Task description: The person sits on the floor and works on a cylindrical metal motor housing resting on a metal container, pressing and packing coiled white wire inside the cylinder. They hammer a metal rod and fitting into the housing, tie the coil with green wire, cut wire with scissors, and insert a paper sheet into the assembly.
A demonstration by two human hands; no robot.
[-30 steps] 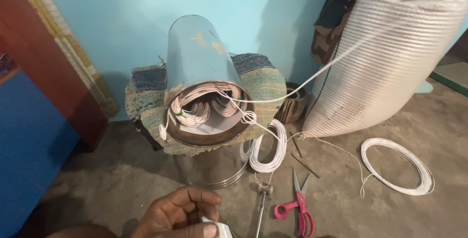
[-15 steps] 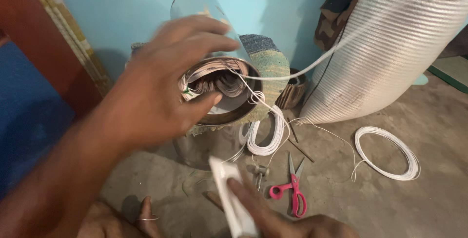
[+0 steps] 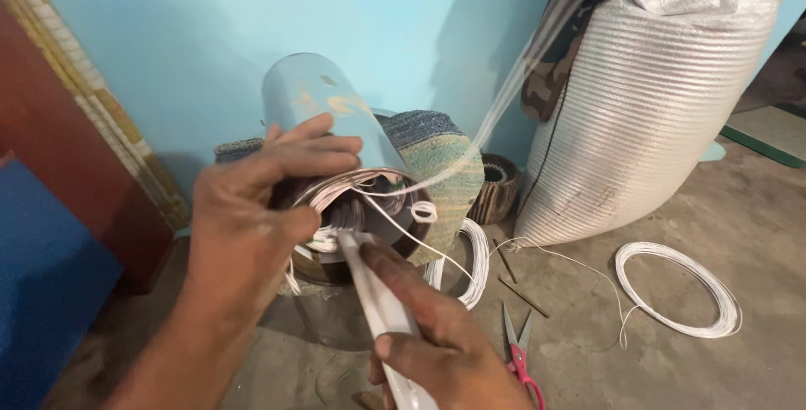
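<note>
A tilted metal cylinder (image 3: 315, 99) with white windings (image 3: 348, 208) at its open end rests on a patterned cloth pad (image 3: 441, 162). My left hand (image 3: 252, 208) lies over the open end, fingers on the cylinder's rim and the windings. My right hand (image 3: 437, 347) grips a long white strip (image 3: 378, 305) and holds its tip against the windings. A white cord (image 3: 520, 83) runs from the windings up to the right. A small cord loop (image 3: 424, 211) sits at the rim.
A big white woven sack (image 3: 655, 108) stands at the right. A coil of white cord (image 3: 680, 288) and red-handled scissors (image 3: 519, 351) lie on the concrete floor. Another cord coil (image 3: 470, 263) hangs beside the cylinder. A blue panel (image 3: 42, 284) stands at the left.
My left hand has settled on the cylinder's open end. My right hand has risen with the white strip and brought its tip to the windings. The view has come closer.
</note>
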